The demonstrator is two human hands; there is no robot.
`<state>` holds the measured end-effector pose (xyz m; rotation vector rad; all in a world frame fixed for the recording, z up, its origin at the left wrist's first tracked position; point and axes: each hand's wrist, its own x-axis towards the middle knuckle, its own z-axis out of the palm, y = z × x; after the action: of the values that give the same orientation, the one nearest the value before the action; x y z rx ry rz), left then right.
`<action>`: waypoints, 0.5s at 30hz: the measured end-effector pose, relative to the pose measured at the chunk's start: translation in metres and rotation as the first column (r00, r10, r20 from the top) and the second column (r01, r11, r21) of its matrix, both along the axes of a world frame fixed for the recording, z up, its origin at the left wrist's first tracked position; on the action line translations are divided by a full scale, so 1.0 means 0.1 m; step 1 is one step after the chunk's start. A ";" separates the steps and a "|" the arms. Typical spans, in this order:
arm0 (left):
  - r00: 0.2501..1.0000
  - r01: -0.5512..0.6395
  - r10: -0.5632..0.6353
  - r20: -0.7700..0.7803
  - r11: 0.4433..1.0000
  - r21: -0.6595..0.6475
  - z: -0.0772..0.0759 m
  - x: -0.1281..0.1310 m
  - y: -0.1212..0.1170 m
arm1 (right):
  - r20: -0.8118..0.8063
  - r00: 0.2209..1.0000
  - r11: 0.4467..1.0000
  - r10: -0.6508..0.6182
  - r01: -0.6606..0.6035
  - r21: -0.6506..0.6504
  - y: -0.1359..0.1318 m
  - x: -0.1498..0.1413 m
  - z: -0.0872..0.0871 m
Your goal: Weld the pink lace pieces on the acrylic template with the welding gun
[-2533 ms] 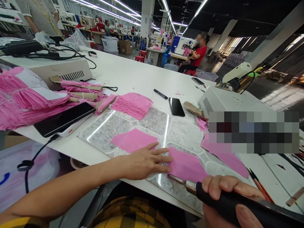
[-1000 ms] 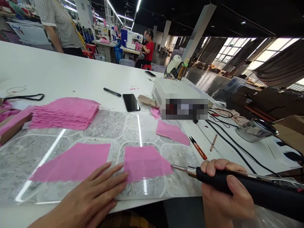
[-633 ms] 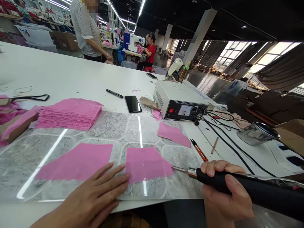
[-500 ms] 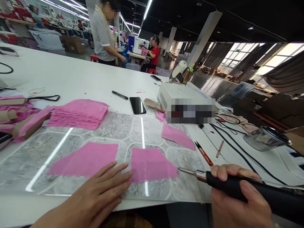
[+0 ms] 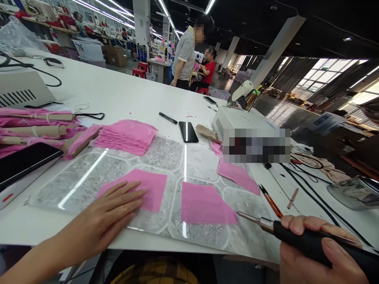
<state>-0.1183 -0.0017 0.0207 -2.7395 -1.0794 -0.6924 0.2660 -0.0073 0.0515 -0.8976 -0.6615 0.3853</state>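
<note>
My left hand (image 5: pixel 108 213) lies flat, fingers apart, on a pink fabric piece (image 5: pixel 148 189) on the scratched clear cutting plate (image 5: pixel 162 154). A second pink piece (image 5: pixel 204 205) lies just to its right on the plate. My right hand (image 5: pixel 314 252) grips the black handle of a hot cutting tool (image 5: pixel 310 242); its metal tip (image 5: pixel 245 216) hovers beside the second piece's right corner. A third pink piece (image 5: pixel 238 176) lies further right. A stack of pink pieces (image 5: pixel 126 136) sits at the plate's far left corner.
A white control box (image 5: pixel 233 122), a black phone (image 5: pixel 188 131), a marker (image 5: pixel 167 117) and orange snips (image 5: pixel 271 201) lie on the white table. Another phone (image 5: pixel 23 161) and pink bundles (image 5: pixel 35 126) are at left. Cables run at right. Two people are by the sewing stations behind.
My left hand has slid left from the gap between the two pieces onto the left piece. The view has swung left. The tool stays by the right piece's corner.
</note>
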 end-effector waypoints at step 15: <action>0.999 -0.026 0.026 0.026 0.999 -0.028 -0.22 -0.08 0.06 | 0.084 0.994 0.997 0.070 -0.073 0.039 0.04 0.05 -0.13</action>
<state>-0.1267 0.0047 -0.0012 -2.7417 -1.1364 -0.7177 0.2710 -0.0033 0.0387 -0.8553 -0.7764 0.3987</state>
